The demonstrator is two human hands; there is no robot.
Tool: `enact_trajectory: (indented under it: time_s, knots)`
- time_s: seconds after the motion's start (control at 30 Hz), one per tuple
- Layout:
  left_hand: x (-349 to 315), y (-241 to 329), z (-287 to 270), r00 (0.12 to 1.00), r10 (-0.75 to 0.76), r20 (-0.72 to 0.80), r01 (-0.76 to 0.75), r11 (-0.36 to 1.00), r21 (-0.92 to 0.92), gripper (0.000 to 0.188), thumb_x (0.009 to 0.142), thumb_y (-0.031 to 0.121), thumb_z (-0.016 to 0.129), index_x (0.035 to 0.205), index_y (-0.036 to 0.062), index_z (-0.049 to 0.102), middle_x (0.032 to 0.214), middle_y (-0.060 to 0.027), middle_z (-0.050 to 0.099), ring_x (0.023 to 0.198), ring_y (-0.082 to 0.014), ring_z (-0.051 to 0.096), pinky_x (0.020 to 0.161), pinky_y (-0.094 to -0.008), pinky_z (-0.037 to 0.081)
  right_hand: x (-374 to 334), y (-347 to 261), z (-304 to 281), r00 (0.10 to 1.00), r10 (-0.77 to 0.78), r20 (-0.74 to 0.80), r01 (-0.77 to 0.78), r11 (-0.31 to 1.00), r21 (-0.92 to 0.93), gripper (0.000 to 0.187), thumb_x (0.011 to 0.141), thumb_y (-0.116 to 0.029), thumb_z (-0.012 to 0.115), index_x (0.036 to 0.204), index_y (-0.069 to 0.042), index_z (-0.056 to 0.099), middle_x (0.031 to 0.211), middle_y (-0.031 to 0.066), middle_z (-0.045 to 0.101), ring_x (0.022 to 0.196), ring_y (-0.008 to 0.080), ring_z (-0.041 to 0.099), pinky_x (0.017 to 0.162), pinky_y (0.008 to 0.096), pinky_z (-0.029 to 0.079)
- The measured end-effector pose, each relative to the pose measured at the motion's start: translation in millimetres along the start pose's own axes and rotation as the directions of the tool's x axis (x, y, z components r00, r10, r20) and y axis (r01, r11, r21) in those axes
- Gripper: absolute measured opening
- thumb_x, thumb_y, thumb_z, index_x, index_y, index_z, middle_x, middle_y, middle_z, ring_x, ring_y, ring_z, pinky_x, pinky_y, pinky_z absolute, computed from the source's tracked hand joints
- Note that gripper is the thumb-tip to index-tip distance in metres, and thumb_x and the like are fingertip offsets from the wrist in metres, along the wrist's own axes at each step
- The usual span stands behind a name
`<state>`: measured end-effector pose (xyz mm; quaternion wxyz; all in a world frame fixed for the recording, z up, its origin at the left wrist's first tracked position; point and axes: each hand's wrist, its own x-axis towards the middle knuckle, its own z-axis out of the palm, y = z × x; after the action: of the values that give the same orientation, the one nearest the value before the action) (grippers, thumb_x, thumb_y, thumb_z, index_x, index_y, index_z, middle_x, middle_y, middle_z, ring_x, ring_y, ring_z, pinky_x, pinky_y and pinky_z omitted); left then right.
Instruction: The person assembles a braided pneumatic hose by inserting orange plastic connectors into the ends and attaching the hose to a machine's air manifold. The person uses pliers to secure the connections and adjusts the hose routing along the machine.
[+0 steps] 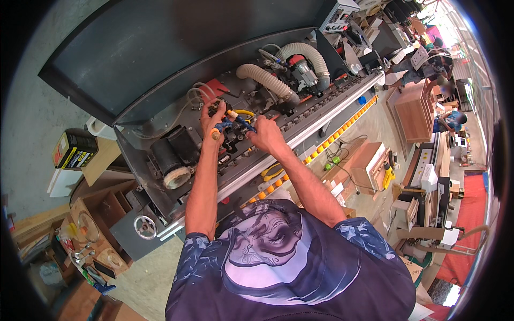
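Observation:
Both my hands reach into the open bed of a long dark machine (126, 155). Beneath and between them are blue segmented flexible hoses (227, 124) with orange nozzle ends, mounted among small metal fittings. My right hand (266, 135) closes its fingers at the end of one blue hose. The fingers of my left hand (210, 122) curl around a fitting beside the other hose; what they grip is partly hidden. Thin clear tubes (197, 92) and a red plate (216, 88) lie just beyond my left hand. A short yellow hose (244, 112) sits between the hands.
The raised dark cover (160, 53) stands behind the bed. Ribbed white ducts (262, 80) and a motor (304, 75) are to the right; a buffing wheel (176, 177) is to the left. Orange rollers (326, 143) line the front rail. A person (452, 120) is at far right.

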<state>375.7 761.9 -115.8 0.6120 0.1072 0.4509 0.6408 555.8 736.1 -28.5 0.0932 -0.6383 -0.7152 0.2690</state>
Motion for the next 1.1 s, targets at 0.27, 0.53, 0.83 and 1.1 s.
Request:
enact_trajectory:
  time_s: [0.27,0.53,0.83,1.1]
  knots:
    - [3,0,-4,1.000,0.018,0.010,-0.018,1.000,-0.004,0.044,0.094,0.024,0.084,0.129,0.0121,0.059,0.116,-0.0110,0.065,0.093,-0.0267,0.074,0.078,-0.0442,0.069,2,-15,-12,0.982,0.060,0.180,-0.037,0.991,-0.130,0.040,0.099,-0.034,0.064,0.098,0.005,0.070,0.095,0.0328,0.072,0.098,0.0511,0.070,0.085,0.0580,0.055]
    - [6,-6,-8,0.999,0.043,0.029,-0.043,0.999,0.003,0.039,0.097,0.022,0.080,0.129,0.0114,0.060,0.111,-0.0106,0.066,0.089,-0.0279,0.075,0.076,-0.0437,0.069,0,-12,-7,0.995,-0.092,0.047,0.097,0.989,-0.109,0.038,0.099,-0.028,0.067,0.105,0.009,0.067,0.099,0.0344,0.072,0.099,0.0503,0.072,0.084,0.0565,0.058]
    - [4,-1,-3,1.000,0.005,0.013,-0.004,0.999,-0.049,0.045,0.096,0.024,0.082,0.132,0.0136,0.058,0.104,-0.0067,0.068,0.084,-0.0184,0.072,0.064,-0.0346,0.063,-7,-40,-26,0.996,-0.082,0.041,0.090,0.955,-0.281,0.035,0.097,-0.030,0.071,0.105,0.004,0.065,0.093,0.0268,0.074,0.087,0.0466,0.074,0.075,0.0551,0.060]
    - [3,3,4,0.999,-0.042,-0.033,0.040,0.998,-0.048,0.044,0.096,0.022,0.082,0.132,0.0158,0.058,0.102,-0.0034,0.068,0.082,-0.0153,0.071,0.063,-0.0301,0.060,-6,-28,-22,0.992,-0.113,-0.058,0.091,0.950,-0.300,0.028,0.096,-0.024,0.070,0.105,0.002,0.068,0.099,0.0234,0.072,0.095,0.0418,0.074,0.078,0.0502,0.061]
